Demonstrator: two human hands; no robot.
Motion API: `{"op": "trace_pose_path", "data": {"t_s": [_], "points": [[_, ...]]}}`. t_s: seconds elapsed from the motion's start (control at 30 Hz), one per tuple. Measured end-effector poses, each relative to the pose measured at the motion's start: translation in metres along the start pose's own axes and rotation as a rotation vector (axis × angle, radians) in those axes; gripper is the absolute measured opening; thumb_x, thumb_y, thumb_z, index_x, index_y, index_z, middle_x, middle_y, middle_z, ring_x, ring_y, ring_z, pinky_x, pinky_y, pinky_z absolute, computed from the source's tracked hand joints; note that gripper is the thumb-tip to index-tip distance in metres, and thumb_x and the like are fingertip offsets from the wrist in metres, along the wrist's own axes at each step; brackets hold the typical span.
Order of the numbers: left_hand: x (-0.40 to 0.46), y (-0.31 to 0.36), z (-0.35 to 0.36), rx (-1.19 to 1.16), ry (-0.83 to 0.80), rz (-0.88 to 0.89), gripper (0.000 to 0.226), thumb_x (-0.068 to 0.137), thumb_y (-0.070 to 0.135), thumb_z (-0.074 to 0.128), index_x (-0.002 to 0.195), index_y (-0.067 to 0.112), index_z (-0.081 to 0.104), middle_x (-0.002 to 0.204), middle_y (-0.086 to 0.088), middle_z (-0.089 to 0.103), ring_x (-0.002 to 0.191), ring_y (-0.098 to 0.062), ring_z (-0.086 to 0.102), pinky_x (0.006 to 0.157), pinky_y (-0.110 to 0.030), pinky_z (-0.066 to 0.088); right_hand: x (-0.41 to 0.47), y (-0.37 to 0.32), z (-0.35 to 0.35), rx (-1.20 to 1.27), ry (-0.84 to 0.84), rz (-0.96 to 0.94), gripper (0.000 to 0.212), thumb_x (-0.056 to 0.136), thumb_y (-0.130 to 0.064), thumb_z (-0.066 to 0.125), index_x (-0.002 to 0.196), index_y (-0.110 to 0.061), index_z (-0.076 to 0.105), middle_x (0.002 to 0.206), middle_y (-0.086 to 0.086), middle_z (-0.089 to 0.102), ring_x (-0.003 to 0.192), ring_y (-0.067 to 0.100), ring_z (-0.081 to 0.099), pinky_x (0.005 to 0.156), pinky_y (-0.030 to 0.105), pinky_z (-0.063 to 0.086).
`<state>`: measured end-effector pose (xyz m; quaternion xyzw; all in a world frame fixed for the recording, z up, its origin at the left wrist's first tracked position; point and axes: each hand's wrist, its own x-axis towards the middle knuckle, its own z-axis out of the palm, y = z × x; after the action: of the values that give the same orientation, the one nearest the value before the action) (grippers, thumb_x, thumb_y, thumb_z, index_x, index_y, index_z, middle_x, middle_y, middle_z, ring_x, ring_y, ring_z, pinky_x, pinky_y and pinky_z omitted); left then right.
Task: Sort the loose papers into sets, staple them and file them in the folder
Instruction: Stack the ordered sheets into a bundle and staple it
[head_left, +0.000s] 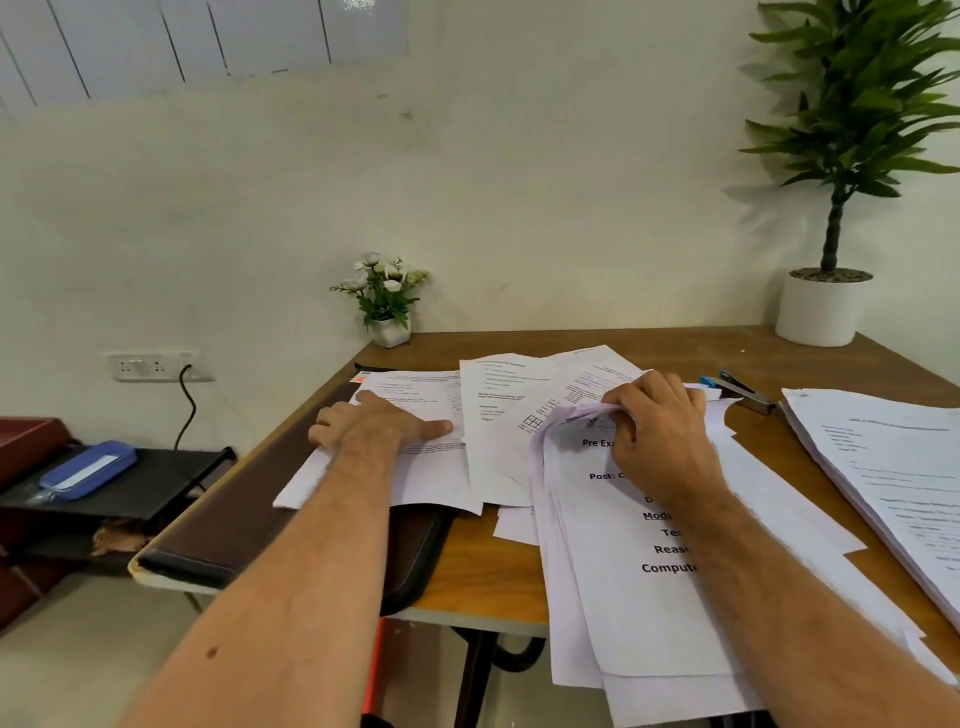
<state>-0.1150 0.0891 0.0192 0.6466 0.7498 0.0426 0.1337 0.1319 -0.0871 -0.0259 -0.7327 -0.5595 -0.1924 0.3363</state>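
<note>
Loose printed papers (498, 426) lie scattered over the wooden desk (488, 561). My left hand (374, 423) rests flat, fingers spread, on a sheet (431, 473) that lies over the dark brown folder (249, 525) at the desk's left edge. My right hand (660, 431) grips the curled top corner of a thick paper set (639, 587) with bold headings, which hangs over the front edge. A blue and grey stapler (740, 391) sits behind that hand. Another paper stack (893, 473) lies at the right.
A small flower pot (387, 301) stands at the desk's back left corner and a tall plant in a white pot (821, 306) at the back right. Left of the desk, a low black shelf (140, 478) holds a blue case (88, 470).
</note>
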Motion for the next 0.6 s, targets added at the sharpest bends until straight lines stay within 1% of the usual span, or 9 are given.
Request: {"op": "trace_pose_path", "data": {"t_s": [0.07, 0.17, 0.2, 0.3, 0.37, 0.47, 0.5, 0.53, 0.6], "points": [[-0.001, 0.001, 0.0, 0.003, 0.035, 0.026, 0.142, 0.046, 0.092, 0.071, 0.158, 0.021, 0.018, 0.156, -0.016, 0.03, 0.14, -0.033, 0.03, 0.11, -0.044, 0.028, -0.001, 0.001, 0.002, 0.005, 0.045, -0.015, 0.021, 0.091, -0.004, 0.063, 0.107, -0.013, 0.073, 0.102, 0.006, 0.06, 0.102, 0.026, 0.052, 0.092, 0.036, 0.029], [0.002, 0.003, 0.003, 0.008, 0.151, 0.046, 0.134, 0.059, 0.081, 0.075, 0.157, 0.012, 0.015, 0.153, -0.018, 0.036, 0.138, -0.035, 0.035, 0.111, -0.047, 0.028, -0.002, 0.003, 0.003, 0.009, 0.073, -0.025, 0.02, 0.09, -0.002, 0.064, 0.105, -0.013, 0.073, 0.099, 0.006, 0.06, 0.099, 0.028, 0.053, 0.09, 0.036, 0.029], [0.004, 0.003, 0.005, 0.027, 0.243, 0.057, 0.121, 0.067, 0.072, 0.076, 0.154, 0.009, 0.02, 0.149, -0.019, 0.044, 0.135, -0.036, 0.04, 0.11, -0.049, 0.03, -0.002, 0.003, 0.003, 0.01, 0.079, -0.027, 0.019, 0.091, -0.003, 0.064, 0.105, -0.013, 0.073, 0.099, 0.006, 0.059, 0.099, 0.028, 0.053, 0.09, 0.036, 0.029], [0.005, 0.006, 0.007, 0.03, 0.541, 0.176, 0.053, 0.09, 0.034, 0.062, 0.135, 0.01, 0.049, 0.124, -0.013, 0.064, 0.118, -0.032, 0.054, 0.1, -0.047, 0.041, -0.002, 0.003, 0.004, 0.012, 0.072, -0.021, 0.018, 0.092, -0.006, 0.064, 0.106, -0.013, 0.073, 0.102, 0.005, 0.057, 0.1, 0.03, 0.053, 0.089, 0.035, 0.031], [-0.006, 0.013, 0.0, -0.031, 0.558, 0.276, 0.028, 0.094, 0.027, 0.059, 0.117, 0.012, 0.062, 0.113, -0.01, 0.065, 0.108, -0.029, 0.059, 0.088, -0.042, 0.051, -0.001, 0.002, 0.004, 0.032, 0.08, -0.001, 0.017, 0.092, -0.006, 0.064, 0.106, -0.013, 0.072, 0.106, 0.006, 0.055, 0.102, 0.032, 0.051, 0.085, 0.035, 0.033], [-0.036, 0.027, -0.026, -0.109, 0.57, 0.367, 0.022, 0.098, 0.031, 0.058, 0.103, 0.011, 0.068, 0.095, -0.006, 0.066, 0.084, -0.024, 0.062, 0.067, -0.033, 0.05, -0.001, 0.001, 0.003, 0.027, 0.162, -0.048, 0.019, 0.086, 0.001, 0.069, 0.101, -0.011, 0.072, 0.112, 0.008, 0.058, 0.102, 0.032, 0.052, 0.085, 0.041, 0.039], [-0.049, 0.03, -0.038, -0.164, 0.578, 0.376, 0.023, 0.1, 0.03, 0.055, 0.102, 0.011, 0.069, 0.091, -0.006, 0.066, 0.08, -0.025, 0.062, 0.065, -0.033, 0.047, -0.001, 0.002, 0.003, 0.021, 0.19, -0.073, 0.02, 0.085, 0.002, 0.069, 0.1, -0.011, 0.071, 0.111, 0.008, 0.061, 0.101, 0.029, 0.052, 0.086, 0.043, 0.038], [-0.063, 0.032, -0.053, -0.239, 0.604, 0.382, 0.025, 0.102, 0.028, 0.052, 0.104, 0.01, 0.069, 0.092, -0.009, 0.067, 0.082, -0.029, 0.064, 0.066, -0.035, 0.046, -0.001, 0.002, 0.002, 0.022, 0.212, -0.092, 0.02, 0.086, 0.002, 0.067, 0.099, -0.013, 0.071, 0.108, 0.006, 0.064, 0.1, 0.026, 0.05, 0.087, 0.041, 0.035], [-0.091, 0.034, -0.085, -0.413, 0.729, 0.415, 0.028, 0.104, 0.026, 0.048, 0.113, 0.011, 0.07, 0.107, -0.014, 0.07, 0.099, -0.037, 0.066, 0.077, -0.04, 0.048, -0.001, 0.002, 0.0, 0.034, 0.253, -0.117, 0.02, 0.087, -0.002, 0.059, 0.096, -0.017, 0.07, 0.101, 0.001, 0.068, 0.096, 0.022, 0.046, 0.085, 0.033, 0.025]]}}
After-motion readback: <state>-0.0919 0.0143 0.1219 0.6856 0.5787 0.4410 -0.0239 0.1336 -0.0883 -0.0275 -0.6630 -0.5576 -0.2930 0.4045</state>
